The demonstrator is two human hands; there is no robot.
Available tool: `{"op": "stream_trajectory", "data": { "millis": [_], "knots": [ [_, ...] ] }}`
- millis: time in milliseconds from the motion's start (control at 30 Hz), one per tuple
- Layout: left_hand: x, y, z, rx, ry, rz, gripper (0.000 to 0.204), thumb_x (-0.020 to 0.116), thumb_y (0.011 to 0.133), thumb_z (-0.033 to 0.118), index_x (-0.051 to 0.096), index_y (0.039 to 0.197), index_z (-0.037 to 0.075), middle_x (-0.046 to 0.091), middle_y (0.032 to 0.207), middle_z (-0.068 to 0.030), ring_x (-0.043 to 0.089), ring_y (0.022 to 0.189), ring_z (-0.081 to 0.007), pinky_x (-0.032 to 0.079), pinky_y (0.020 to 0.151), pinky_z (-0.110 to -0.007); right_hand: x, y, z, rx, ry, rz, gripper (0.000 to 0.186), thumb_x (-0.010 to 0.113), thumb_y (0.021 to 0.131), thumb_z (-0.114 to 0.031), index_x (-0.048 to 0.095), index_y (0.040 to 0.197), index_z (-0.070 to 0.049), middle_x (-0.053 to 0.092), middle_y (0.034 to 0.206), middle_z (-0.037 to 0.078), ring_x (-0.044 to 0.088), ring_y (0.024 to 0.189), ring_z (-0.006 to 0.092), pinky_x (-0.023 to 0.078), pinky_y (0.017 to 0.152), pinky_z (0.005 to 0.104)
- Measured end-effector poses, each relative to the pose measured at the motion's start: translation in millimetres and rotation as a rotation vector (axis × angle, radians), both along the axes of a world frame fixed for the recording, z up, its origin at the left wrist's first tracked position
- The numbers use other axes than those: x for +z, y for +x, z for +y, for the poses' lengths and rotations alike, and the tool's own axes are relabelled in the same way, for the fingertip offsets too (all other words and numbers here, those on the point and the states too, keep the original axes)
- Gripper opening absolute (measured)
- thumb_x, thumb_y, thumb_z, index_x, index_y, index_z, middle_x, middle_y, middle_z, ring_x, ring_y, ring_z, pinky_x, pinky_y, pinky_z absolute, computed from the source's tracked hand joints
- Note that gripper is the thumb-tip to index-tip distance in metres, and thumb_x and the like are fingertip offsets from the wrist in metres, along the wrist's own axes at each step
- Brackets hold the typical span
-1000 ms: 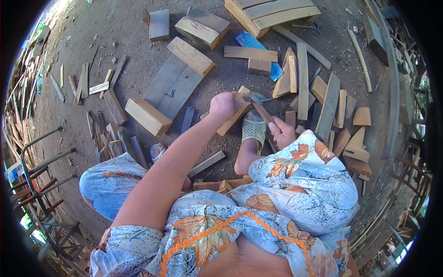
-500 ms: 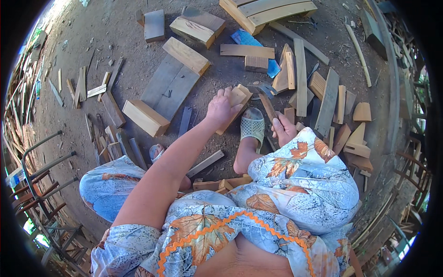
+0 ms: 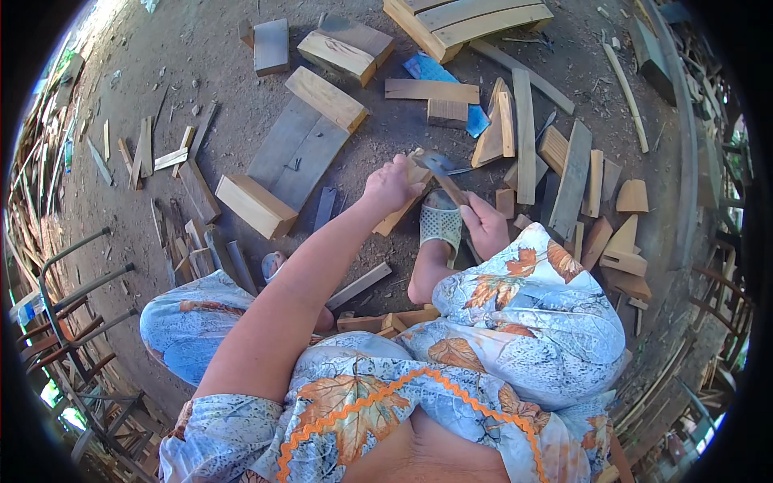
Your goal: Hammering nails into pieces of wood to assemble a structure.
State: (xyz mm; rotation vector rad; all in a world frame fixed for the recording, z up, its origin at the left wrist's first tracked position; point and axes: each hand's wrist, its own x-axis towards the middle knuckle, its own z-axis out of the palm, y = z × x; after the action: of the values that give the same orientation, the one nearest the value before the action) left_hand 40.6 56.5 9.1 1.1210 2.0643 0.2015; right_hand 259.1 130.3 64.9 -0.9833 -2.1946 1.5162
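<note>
A short pale wooden block [image 3: 391,220] stands on the dirt beside my right foot, and my left hand [image 3: 390,187] is closed over it, covering its middle. My right hand [image 3: 486,229] grips the wooden handle of a hammer [image 3: 452,190]. The dark metal head is over the far end of the block, close to my left fingertips; whether it touches the wood I cannot tell. If there is a nail under my fingers, it is hidden.
A grey board with pale end blocks [image 3: 298,153] lies ahead to the left. Loose planks [image 3: 525,137] and offcuts crowd the right, near a blue scrap [image 3: 435,68]. A slatted wooden piece [image 3: 483,24] lies at the far side. A metal frame [image 3: 72,298] stands left. My sandalled foot [image 3: 441,222] is beside the block.
The hammer has swung to the left, its head now over the block's far end. My right hand has shifted slightly left with it; the left hand has barely moved.
</note>
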Motion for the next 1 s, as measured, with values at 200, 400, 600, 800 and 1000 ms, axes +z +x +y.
{"op": "stream_trajectory", "data": {
  "millis": [200, 400, 600, 800, 1000],
  "knots": [
    [4, -2, 4, -0.033, -0.046, 0.028, 0.064, 0.069, 0.081, 0.047, 0.045, 0.118, 0.001, 0.061, 0.115, -0.0243, 0.061, 0.108, -0.0393, 0.048, 0.093, -0.044, 5, 4, 4, -0.04, 0.001, 0.032, 0.032, 0.051, 0.1, -0.024, 0.059, 0.125, -0.006, 0.053, 0.071, 0.0, 0.047, 0.061, 0.0065, 0.042, 0.056, 0.0224],
    [7, -4, 6, -0.015, -0.051, -0.002, 0.063, 0.068, 0.081, 0.045, 0.044, 0.118, 0.0, 0.062, 0.112, -0.024, 0.061, 0.108, -0.0387, 0.049, 0.092, -0.044, 0, -2, 7, 0.071, -0.003, -0.244, 0.028, 0.05, 0.101, -0.022, 0.058, 0.121, -0.004, 0.064, 0.089, 0.012, 0.061, 0.081, 0.0171, 0.048, 0.076, 0.0299],
    [9, -8, 10, -0.062, -0.099, -0.033, 0.065, 0.068, 0.081, 0.046, 0.042, 0.119, 0.0, 0.065, 0.109, -0.024, 0.063, 0.106, -0.0369, 0.049, 0.091, -0.044, 21, 6, 9, -0.012, -0.053, -0.053, 0.028, 0.051, 0.1, -0.024, 0.06, 0.121, -0.007, 0.056, 0.073, 0.003, 0.051, 0.063, 0.0079, 0.044, 0.059, 0.0254],
    [9, -8, 10, -0.055, -0.088, -0.03, 0.064, 0.067, 0.082, 0.047, 0.043, 0.117, 0.0, 0.066, 0.107, -0.024, 0.063, 0.106, -0.0367, 0.05, 0.09, -0.043, 4, -8, 14, 0.083, 0.145, -0.077, 0.028, 0.052, 0.1, -0.024, 0.059, 0.12, -0.006, 0.059, 0.08, 0.008, 0.056, 0.07, 0.0165, 0.046, 0.065, 0.0286],
    [9, -9, 12, -0.085, -0.112, -0.008, 0.065, 0.068, 0.081, 0.048, 0.043, 0.117, 0.0, 0.066, 0.107, -0.0235, 0.064, 0.105, -0.0372, 0.05, 0.089, -0.044, 10, 7, 11, -0.016, -0.131, 0.067, 0.03, 0.054, 0.099, -0.024, 0.06, 0.122, -0.004, 0.051, 0.068, -0.001, 0.046, 0.062, 0.005, 0.042, 0.058, 0.0226]
  ]
}}
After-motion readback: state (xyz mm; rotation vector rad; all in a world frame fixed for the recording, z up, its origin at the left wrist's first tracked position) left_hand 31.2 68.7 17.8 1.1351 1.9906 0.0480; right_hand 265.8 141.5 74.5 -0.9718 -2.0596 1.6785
